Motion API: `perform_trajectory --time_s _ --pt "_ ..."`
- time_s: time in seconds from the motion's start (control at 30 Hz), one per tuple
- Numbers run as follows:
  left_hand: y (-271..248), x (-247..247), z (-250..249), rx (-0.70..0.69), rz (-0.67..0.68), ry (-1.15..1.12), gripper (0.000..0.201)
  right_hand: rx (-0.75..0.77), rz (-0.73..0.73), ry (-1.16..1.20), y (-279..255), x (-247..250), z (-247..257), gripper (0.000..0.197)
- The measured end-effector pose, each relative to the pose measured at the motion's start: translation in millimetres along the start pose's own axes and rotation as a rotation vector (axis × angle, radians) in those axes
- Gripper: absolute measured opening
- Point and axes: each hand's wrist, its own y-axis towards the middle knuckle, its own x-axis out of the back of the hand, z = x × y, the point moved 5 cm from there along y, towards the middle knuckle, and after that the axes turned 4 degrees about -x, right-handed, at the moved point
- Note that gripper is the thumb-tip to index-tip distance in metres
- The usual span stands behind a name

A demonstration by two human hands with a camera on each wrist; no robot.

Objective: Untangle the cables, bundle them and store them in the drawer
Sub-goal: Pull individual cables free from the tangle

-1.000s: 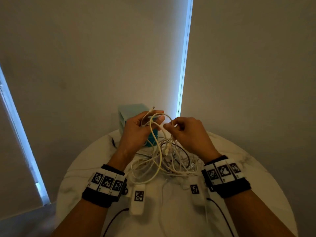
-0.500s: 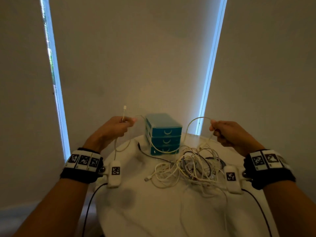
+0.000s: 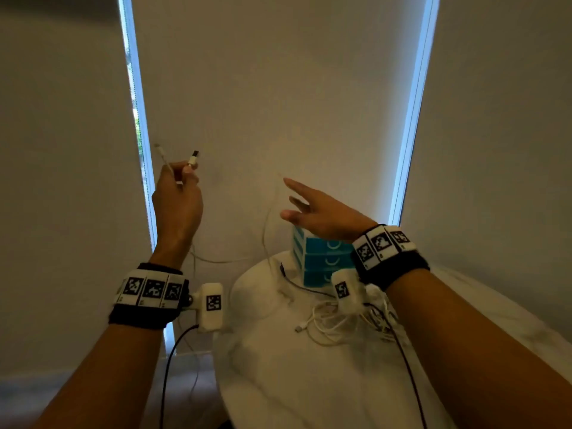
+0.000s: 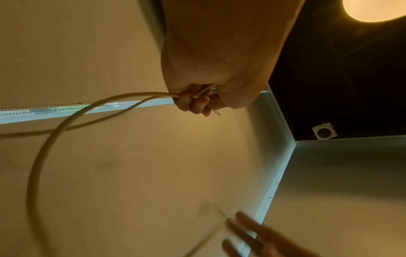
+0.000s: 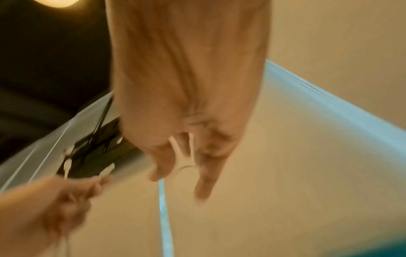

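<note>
My left hand (image 3: pixel 184 174) is raised left of the table and pinches both ends of one white cable (image 3: pixel 216 261); its USB plug (image 3: pixel 194 157) and thin plug (image 3: pixel 159 149) stick up above the fingers. In the left wrist view the cable (image 4: pixel 54 137) loops out of that fist (image 4: pixel 195 102). My right hand (image 3: pixel 289 198) hovers above the teal drawer unit (image 3: pixel 322 258) with fingers spread. The cable's loop (image 5: pixel 183 156) runs between those fingers (image 5: pixel 204 182), ungripped. The remaining tangle of cables (image 3: pixel 337 326) lies on the table.
The round white marble table (image 3: pixel 294 376) carries the tangle and the three-drawer unit at its back edge, all drawers closed. A black cable (image 3: pixel 305 287) trails from the pile toward the unit. Blinds with bright gaps (image 3: pixel 408 119) stand behind.
The left hand rose and now holds both cable ends. The right hand released its grip, opened and swung left toward the other hand. The cable came away from the pile.
</note>
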Motion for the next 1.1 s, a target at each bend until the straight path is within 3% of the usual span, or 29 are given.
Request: perform_trajectory --time_s 0.03,0.07,0.17,0.23,0.33,0.4,0.5,0.6,0.73,0.87,1.1 --pt "-0.7 1.5 -4.0 -0.019 0.005 -0.022 0.024 0.075 -0.018 0.097 0.4 -3.8 8.6 0.078" --pt "-0.6 2.0 -5.9 -0.038 0.026 -0.045 0.024 0.124 -0.041 0.143 -1.2 -7.0 15.1 0.081" --pt "-5.5 -7.2 -6.9 -0.042 0.169 -0.094 0.021 0.194 -0.170 0.189 -9.9 -9.6 16.9 0.046" --pt "-16.7 -23.3 -5.3 -0.005 0.293 -0.147 0.016 0.220 -0.248 0.340 -19.5 -10.6 7.5 0.027" --pt "-48.1 -59.3 -1.1 0.073 0.529 -0.205 0.014 0.157 -0.377 0.603 -31.0 -16.2 -19.4 0.026" --pt "-76.8 -84.5 2.4 0.128 0.717 -0.232 0.029 0.091 -0.429 0.685 -37.5 -25.7 -37.9 0.028" --pt "-113.6 -111.3 2.6 0.156 0.902 -0.246 0.054 0.021 -0.449 0.739 -46.9 -39.6 -65.2 0.028" --pt "-134.5 -126.3 2.2 0.146 0.932 -0.213 0.040 0.011 -0.477 0.838 -57.9 -44.8 -87.4 0.026" --pt "-154.0 -142.4 9.6 0.147 1.027 -0.183 0.041 -0.013 -0.547 0.956 -70.4 -49.9 -112.7 0.023" --pt "-164.7 -151.0 13.3 0.074 1.263 -0.110 0.047 -0.060 -0.539 0.987 -82.8 -54.4 -134.6 0.022" --pt "-172.6 -157.7 18.1 0.127 1.661 0.017 0.048 -0.074 -0.472 0.933 -95.2 -53.1 -146.0 0.024"
